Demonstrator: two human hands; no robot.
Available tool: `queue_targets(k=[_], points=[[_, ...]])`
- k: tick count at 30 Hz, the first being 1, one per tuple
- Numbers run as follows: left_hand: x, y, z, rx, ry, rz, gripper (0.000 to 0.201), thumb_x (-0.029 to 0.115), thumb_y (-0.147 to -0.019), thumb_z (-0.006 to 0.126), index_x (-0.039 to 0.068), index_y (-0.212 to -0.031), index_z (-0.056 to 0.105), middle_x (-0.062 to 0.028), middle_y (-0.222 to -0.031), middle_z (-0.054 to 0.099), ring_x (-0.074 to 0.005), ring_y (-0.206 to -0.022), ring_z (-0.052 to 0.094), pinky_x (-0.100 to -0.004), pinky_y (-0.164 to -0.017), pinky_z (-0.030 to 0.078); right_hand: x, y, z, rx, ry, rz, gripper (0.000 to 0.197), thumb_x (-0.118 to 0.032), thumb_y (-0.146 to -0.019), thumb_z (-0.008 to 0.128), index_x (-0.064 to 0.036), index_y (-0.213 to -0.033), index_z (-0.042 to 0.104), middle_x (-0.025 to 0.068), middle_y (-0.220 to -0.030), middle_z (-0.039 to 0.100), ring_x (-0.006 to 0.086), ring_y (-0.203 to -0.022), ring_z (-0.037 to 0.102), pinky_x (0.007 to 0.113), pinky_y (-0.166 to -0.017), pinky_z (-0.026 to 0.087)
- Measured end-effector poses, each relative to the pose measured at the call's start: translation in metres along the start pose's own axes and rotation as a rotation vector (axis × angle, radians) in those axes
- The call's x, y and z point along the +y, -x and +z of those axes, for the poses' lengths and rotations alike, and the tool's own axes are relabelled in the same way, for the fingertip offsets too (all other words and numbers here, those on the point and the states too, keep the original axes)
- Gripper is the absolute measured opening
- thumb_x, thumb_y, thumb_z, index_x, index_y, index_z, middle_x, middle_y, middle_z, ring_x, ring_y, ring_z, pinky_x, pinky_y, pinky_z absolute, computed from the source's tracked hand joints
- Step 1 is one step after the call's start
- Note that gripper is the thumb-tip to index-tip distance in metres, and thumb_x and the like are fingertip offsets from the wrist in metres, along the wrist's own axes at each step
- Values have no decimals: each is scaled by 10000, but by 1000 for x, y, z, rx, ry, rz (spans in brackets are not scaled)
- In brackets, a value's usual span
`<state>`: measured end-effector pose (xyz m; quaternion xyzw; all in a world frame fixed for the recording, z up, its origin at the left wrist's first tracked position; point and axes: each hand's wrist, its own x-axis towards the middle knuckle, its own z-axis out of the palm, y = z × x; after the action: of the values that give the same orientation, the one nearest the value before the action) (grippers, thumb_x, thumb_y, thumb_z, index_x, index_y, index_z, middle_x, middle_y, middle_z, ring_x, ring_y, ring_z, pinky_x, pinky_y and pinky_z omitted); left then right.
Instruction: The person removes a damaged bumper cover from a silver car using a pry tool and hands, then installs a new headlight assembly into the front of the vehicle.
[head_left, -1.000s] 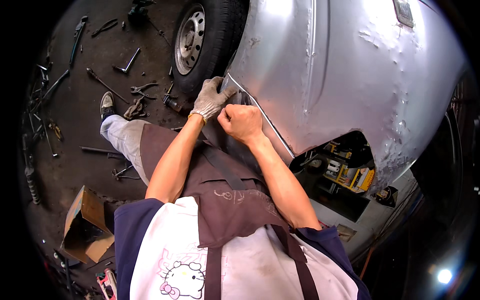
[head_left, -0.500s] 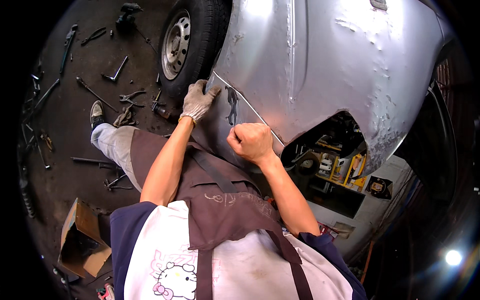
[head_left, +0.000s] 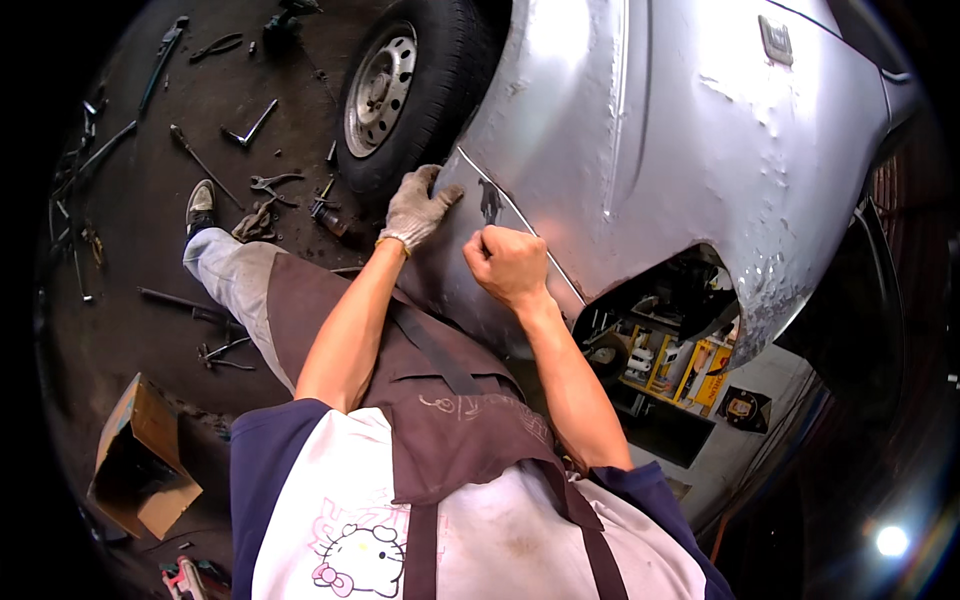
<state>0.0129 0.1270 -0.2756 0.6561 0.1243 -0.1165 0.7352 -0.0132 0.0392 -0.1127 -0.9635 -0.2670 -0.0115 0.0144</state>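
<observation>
Still pressing the gloved left hand (head_left: 418, 208) against the lower edge of the silver body panel (head_left: 640, 150), fingers spread and released, grasping nothing, right beside the rear of the wheel (head_left: 385, 85). Staying there across the last second, merely shifting a little along the edge.

Moving the bare right hand (head_left: 508, 265) instead: tucked just under the glove a second ago, drawn back and lower half a second ago, now coming up again close to the panel's crease line, a short way from the left hand. Clenched into a tight fist; whether gripping something small inside is impossible to tell. Hovering just below a small dark mark (head_left: 490, 202) on the crease, possibly a scuff or a tool tip, too small to say.

Judging from this, working along the crease in short repeated strokes of the fist, with the glove bracing and feeling the metal near the wheel arch.

Kneeling in a brown apron (head_left: 430, 400) on the dark floor (head_left: 130, 300), with pliers (head_left: 272, 183), a bent wrench (head_left: 250, 125) and an open cardboard box (head_left: 140, 460) lying well apart from both hands.
</observation>
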Motion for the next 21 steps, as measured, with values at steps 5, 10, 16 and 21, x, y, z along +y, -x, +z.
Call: queue_targets(k=[5,10,16,21], points=[[-21,2,6,0,80,86,616,466,-806,649,66,-1249,500,-186,-1155,537,-326,-1113,514,-381,-958,399,-18,-14,1,-40,5,35,273,-127,-712,650,-58,-528,461,107,-498,486,287,-452,517,376,-440,405],[-62,2,18,28,-32,125,518,319,-779,637,164,-1256,511,-161,-1058,562,-345,-1016,528,-398,-891,429,-50,-53,31,48,-223,-233,292,-71,-716,665,-71,-544,428,92,-503,393,263,-470,448,374,-458,351],[-69,13,22,158,25,192,393,321,-834,571,108,-1163,589,-159,-1064,595,-326,-1034,546,-405,-877,440,-15,-65,64,-77,-223,31,286,-141,-784,601,-7,-567,472,153,-578,515,329,-538,508,417,-502,383],[-56,14,10,69,-22,103,406,366,-852,566,113,-1169,584,-156,-1086,587,-329,-1045,541,-409,-892,434,-6,-54,69,-92,-321,89,274,-140,-804,596,-17,-584,487,162,-599,527,358,-582,530,436,-545,407]])
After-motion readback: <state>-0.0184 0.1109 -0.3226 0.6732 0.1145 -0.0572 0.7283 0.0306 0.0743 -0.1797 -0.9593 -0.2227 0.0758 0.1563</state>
